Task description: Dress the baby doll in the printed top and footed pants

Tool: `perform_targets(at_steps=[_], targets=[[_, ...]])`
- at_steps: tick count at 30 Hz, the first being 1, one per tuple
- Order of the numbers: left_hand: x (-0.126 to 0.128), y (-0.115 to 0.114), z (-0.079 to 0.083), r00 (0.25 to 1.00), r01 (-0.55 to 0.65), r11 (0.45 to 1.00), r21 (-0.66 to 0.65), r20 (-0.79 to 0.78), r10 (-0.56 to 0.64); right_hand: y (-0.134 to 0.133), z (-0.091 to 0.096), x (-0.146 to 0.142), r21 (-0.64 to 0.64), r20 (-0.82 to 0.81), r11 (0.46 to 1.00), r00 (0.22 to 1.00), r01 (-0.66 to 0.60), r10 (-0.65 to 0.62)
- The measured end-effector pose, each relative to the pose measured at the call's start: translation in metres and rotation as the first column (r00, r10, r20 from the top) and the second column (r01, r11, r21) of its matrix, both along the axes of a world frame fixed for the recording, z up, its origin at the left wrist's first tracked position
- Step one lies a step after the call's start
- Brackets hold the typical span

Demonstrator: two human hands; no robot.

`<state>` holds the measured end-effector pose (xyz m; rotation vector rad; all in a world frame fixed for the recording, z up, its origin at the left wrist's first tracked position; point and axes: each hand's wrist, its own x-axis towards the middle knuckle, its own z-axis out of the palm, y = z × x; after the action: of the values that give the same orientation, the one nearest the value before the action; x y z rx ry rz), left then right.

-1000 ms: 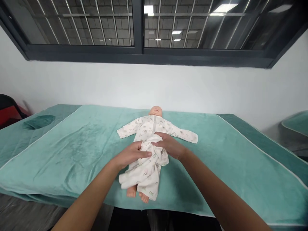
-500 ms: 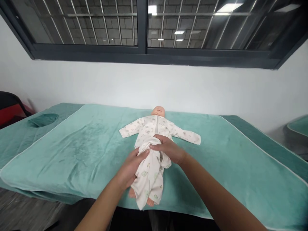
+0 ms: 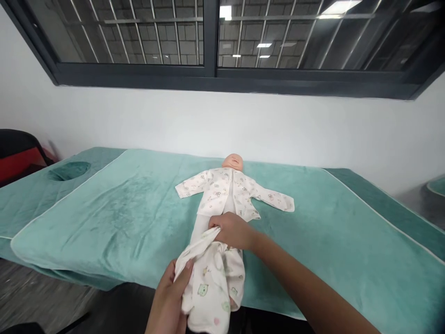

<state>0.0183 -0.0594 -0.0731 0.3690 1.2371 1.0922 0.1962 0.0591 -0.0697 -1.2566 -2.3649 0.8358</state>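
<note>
A baby doll (image 3: 233,162) lies on its back on the bed, its head toward the wall. It wears a white printed jacket (image 3: 217,188), open at the front, with both sleeves spread out. Over its lower legs bunches a white printed cloth that looks like baby trousers (image 3: 208,287). My left hand (image 3: 172,292) grips the edge of this cloth on the near left side, thumb on top. Near the doll's thighs, my right hand (image 3: 232,230) is closed on the upper edge, pulling the cloth taut between both hands. The doll's feet are mostly hidden.
A green plush cover (image 3: 139,204) lies over the bed, which has a face hole (image 3: 69,170) at its left end. Behind it are a white wall (image 3: 167,120) and a dark-framed window (image 3: 210,41). A red and black chair (image 3: 21,160) stands at far left.
Both hands have come nearer to me with the trousers, the left hand also moving left and the two hands drawing apart. More of the jacket's lower edge now shows.
</note>
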Motion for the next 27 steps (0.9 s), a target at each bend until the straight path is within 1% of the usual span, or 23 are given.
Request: perform_targets(at_steps=[2, 5, 9, 12, 14, 17, 19, 22, 25, 27], targets=[[-0.008, -0.010, -0.009, 0.996, -0.001, 0.998, -0.057, -0.086, -0.004, 0.000, -0.002, -0.003, 0.013, 0.048, 1.000, 0.999, 0.012, -0.013], [-0.020, -0.019, -0.028, 0.979, -0.001, 0.997, -0.073, -0.201, -0.013, -0.001, -0.004, -0.006, 0.026, 0.085, 0.999, 0.996, -0.021, 0.019], [-0.028, -0.020, -0.053, 0.964, 0.039, 0.997, -0.068, -0.262, -0.055, -0.001, -0.007, -0.009, 0.032, 0.094, 0.997, 0.994, -0.065, 0.062], [-0.025, -0.018, -0.062, 0.956, 0.096, 0.994, -0.042, -0.274, -0.104, -0.002, -0.010, -0.009, 0.031, 0.057, 0.996, 0.995, -0.084, 0.082], [-0.021, -0.015, -0.063, 0.953, 0.124, 0.992, 0.007, -0.278, -0.117, -0.002, -0.011, -0.007, 0.018, 0.014, 0.996, 0.996, -0.084, 0.084], [-0.020, -0.004, -0.060, 0.953, 0.132, 0.987, 0.091, -0.287, -0.101, -0.005, -0.009, -0.002, -0.022, -0.084, 0.998, 0.995, -0.052, 0.050], [-0.024, 0.009, -0.056, 0.941, 0.203, 0.967, 0.155, -0.302, -0.149, -0.008, -0.005, 0.004, -0.093, -0.148, 0.995, 0.989, -0.042, 0.028], [-0.037, 0.040, -0.049, 0.909, 0.331, 0.906, 0.266, -0.348, -0.230, -0.012, 0.004, 0.012, -0.170, -0.204, 0.985, 0.979, -0.031, -0.005], [-0.043, 0.078, -0.037, 0.870, 0.385, 0.862, 0.328, -0.442, -0.220, -0.015, 0.011, 0.016, -0.164, -0.217, 0.985, 0.972, 0.049, -0.084], [-0.039, 0.102, -0.027, 0.844, 0.412, 0.837, 0.361, -0.498, -0.200, -0.018, 0.013, 0.017, -0.184, -0.227, 0.975, 0.960, 0.121, -0.162]])
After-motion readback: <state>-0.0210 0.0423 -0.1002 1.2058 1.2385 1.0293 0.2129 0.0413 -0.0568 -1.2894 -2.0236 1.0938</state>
